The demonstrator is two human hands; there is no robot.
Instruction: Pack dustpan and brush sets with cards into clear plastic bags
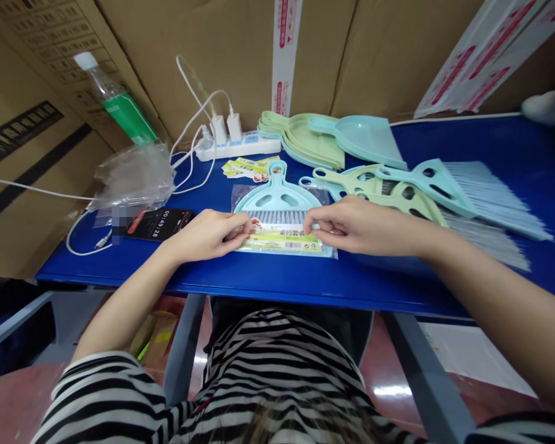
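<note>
The light-blue dustpan and brush set (277, 187) lies between the two hands in a clear bag (324, 196), its handle pointing away from them and a yellow label card (300, 245) across the near part. The left hand (215, 234) is mostly closed, fingers curled in, fingertips at the card's left end; the right hand (358, 225) has thumb and forefinger drawn together at the other end, and whether either truly pinches film or card I cannot tell. If the hands pulled unevenly, the card could probably skew or the thin film crease or tear; a tug toward the body might slide the set to the table (305, 283) edge, which runs just nearer than the hands. Just beyond the right hand, loose brushes (448, 185) crowd close, so its knuckles could knock their handles on an outward sweep. Farther beyond it sit stacked dustpans (314, 139). Beside the left wrist lies a phone (166, 222), easily nudged by that forearm; past it, crumpled clear plastic (136, 176) and a bottle (132, 117). Straight beyond the left hand are spare label cards (245, 168), then a power strip (245, 148), whose white cables could snag a reach that way
</note>
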